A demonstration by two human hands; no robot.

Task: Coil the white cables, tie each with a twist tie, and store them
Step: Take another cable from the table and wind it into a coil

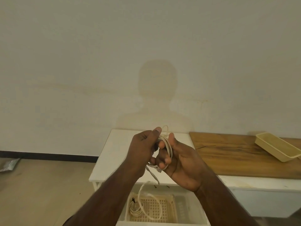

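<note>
Both hands are raised over the small white table [107, 160]. A white cable [168, 146] is looped in a coil around the fingers of my right hand [180, 162], whose fingers curl round the loops. My left hand [143, 149] grips the same coil from the left, thumb up at its top. A loose tail of the cable [143, 188] hangs down from the hands into the open drawer. In the drawer sits a beige lattice basket [162, 209] holding another coiled white cable [136, 209] with a dark twist tie [133, 200] on it.
A wooden board [228, 155] lies on a white cabinet to the right, with a beige tray [276, 148] at its far end. Two dark twist ties [162, 186] lie at the table's front edge. A grey bag [8, 164] lies on the floor at left.
</note>
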